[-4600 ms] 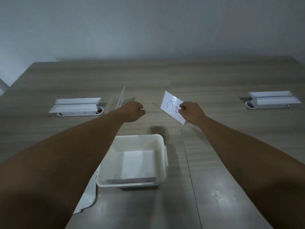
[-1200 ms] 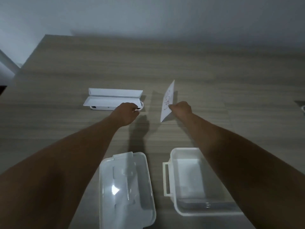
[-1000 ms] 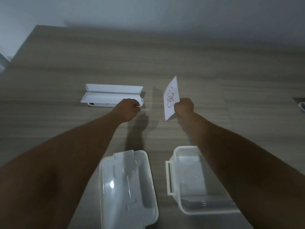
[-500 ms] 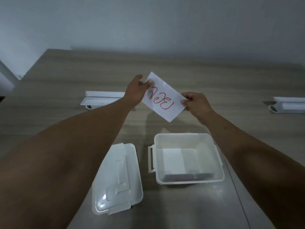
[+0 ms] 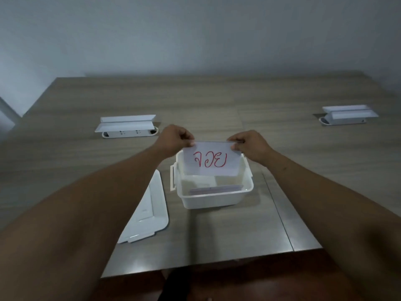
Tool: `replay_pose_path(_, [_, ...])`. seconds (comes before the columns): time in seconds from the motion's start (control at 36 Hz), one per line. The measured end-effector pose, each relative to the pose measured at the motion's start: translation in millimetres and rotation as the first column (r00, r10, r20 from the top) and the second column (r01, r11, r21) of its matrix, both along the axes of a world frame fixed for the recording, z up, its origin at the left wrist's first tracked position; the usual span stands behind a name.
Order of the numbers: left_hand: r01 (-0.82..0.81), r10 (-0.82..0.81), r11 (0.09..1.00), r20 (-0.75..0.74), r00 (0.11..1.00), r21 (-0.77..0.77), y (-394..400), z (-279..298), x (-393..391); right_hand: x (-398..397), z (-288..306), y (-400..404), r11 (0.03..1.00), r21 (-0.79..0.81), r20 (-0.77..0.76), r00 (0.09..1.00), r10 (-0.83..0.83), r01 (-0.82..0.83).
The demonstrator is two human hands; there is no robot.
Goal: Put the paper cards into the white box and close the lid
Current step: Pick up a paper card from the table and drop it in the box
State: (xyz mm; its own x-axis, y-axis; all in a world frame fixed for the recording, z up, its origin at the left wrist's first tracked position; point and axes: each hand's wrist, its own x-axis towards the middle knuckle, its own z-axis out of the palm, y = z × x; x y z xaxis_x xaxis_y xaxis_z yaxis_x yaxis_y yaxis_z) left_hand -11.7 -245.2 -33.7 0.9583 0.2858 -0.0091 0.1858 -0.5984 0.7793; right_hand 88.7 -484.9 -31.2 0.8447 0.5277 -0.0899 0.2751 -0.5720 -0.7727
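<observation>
A white paper card with red handwriting hangs upright over the open white box. My left hand pinches its top left corner and my right hand pinches its top right corner. The card's lower edge dips inside the far half of the box. At least one other card lies flat on the box floor. The box's white lid rests on the table just left of the box, partly hidden by my left forearm.
The wooden table holds two open white socket boxes: one at the back left and one at the far right. The table's near edge runs below the box. A grey wall stands behind.
The card was held tilted above the table by both hands; it has since been turned level and lowered into the far side of the box. Earlier only my right hand held it.
</observation>
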Motion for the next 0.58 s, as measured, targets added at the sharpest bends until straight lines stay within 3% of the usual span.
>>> replay_pose_path(0.17, [0.022,-0.004,0.993,-0.152,0.988,0.116,-21.3,-25.4,-26.2,-18.5,-24.7,-8.1,0.985,-0.147,0.062,0.993,0.098,-0.088])
replay_pose_path(0.33, [0.102,-0.052,0.979,-0.264,0.963,0.178,-35.3,-48.9,-45.3,-30.1,-45.3,-18.2,0.912,-0.344,0.079,0.961,0.264,-0.222])
replay_pose_path(0.58, [0.198,-0.114,0.955,-0.34,0.933,0.221,-53.1,-61.5,-59.2,-42.0,-59.1,-31.9,0.852,-0.448,0.044,0.945,0.323,-0.27])
